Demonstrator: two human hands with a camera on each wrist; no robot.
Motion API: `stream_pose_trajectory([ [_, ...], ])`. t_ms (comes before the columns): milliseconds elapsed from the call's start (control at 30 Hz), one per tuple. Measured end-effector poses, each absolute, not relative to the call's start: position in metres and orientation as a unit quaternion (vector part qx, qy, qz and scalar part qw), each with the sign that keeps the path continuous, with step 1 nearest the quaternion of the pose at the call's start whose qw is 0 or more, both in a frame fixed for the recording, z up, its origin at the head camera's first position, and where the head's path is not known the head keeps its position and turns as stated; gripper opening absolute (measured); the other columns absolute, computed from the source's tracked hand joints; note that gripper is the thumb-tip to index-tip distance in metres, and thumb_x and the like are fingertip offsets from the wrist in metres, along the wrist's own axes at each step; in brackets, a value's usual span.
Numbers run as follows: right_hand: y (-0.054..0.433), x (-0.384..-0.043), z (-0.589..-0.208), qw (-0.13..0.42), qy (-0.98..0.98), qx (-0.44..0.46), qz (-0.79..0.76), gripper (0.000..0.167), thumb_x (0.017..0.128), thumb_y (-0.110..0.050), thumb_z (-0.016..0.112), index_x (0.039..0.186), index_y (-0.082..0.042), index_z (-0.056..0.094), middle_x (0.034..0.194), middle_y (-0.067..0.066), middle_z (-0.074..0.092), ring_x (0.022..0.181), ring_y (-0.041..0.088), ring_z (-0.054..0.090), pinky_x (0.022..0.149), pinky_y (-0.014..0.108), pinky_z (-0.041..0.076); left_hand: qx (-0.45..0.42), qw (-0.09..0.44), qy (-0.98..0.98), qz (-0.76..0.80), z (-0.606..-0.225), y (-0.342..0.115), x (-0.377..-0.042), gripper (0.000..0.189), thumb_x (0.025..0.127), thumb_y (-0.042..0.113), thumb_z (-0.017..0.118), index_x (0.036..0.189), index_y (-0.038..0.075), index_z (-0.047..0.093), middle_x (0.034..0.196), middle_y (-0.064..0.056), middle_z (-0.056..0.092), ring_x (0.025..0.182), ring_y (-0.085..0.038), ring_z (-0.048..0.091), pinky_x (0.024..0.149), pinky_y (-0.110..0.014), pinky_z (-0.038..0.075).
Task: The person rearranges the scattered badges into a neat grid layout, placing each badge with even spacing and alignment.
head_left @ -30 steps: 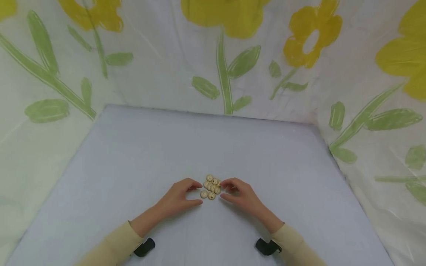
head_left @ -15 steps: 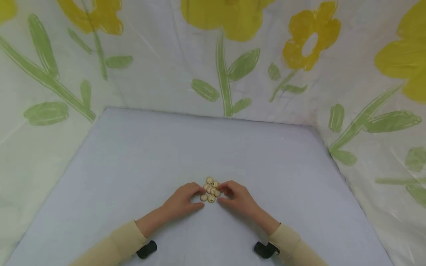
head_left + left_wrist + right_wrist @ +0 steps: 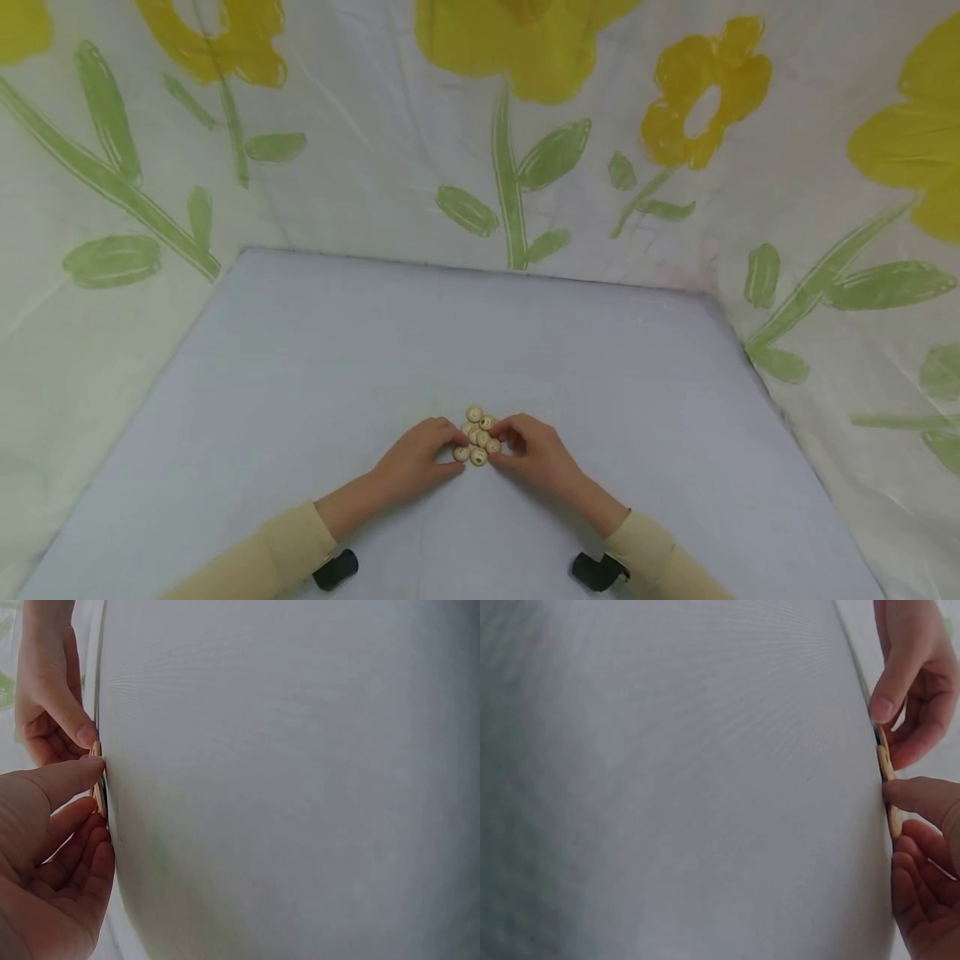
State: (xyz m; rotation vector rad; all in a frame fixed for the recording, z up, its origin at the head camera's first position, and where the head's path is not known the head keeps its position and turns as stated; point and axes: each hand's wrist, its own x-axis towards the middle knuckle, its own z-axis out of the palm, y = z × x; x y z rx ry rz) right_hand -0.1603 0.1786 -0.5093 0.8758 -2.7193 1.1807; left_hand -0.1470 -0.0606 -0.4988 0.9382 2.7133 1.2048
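Observation:
Several small round wooden discs (image 3: 478, 456) with dark markings lie in a tight, partly overlapping cluster on the table. My left hand (image 3: 420, 458) has its thumb and forefinger curled round the cluster's left edge, with one disc (image 3: 461, 453) between them. From the opposite side my right hand (image 3: 543, 457) curls thumb and forefinger round the right edge, with another disc (image 3: 493, 446) between the tips. In the left wrist view the discs (image 3: 99, 796) show edge-on, close to the tabletop. The right wrist view also shows discs (image 3: 894, 817) edge-on at the right hand's fingertips.
A pale grey-blue tabletop (image 3: 480, 333) extends all round the cluster. White sheeting (image 3: 360, 167) with yellow flowers and green leaves stands along the back and both sides. Dark wrist devices (image 3: 336, 570) sit beneath the cream sleeves (image 3: 266, 550).
Both hands have closed in on the cluster from either side, the fingertips now at its edges. The discs keep nearly the same arrangement. The head view has shifted slightly.

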Motion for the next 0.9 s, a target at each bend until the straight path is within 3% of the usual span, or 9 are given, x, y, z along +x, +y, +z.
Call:
stream_pose_trajectory([
  [567,0.1740,-0.1591,-0.5068,0.057,-0.887,0.307,0.340,0.026,0.076,-0.010,0.082,0.096,-0.007,0.066,0.083,-0.001,0.061,0.074,0.009,0.054,0.064,0.021,0.048,0.289,0.023,0.878,0.381,-0.4974,-0.0604,-0.1456,0.021,0.083,0.011,0.077,0.102,0.009,0.068,0.101,0.000,0.063,0.097,-0.015,0.058,0.086,-0.034,0.050],
  [900,0.1719,-0.1587,-0.4989,0.028,-0.899,0.285,0.330,0.023,0.077,-0.013,0.081,0.096,-0.011,0.067,0.086,-0.006,0.064,0.076,0.006,0.056,0.068,0.022,0.050,0.290,0.013,0.878,0.381,-0.4994,-0.0598,-0.1455,0.021,0.082,0.010,0.077,0.101,0.010,0.068,0.099,0.000,0.064,0.095,-0.014,0.058,0.085,-0.034,0.050],
])
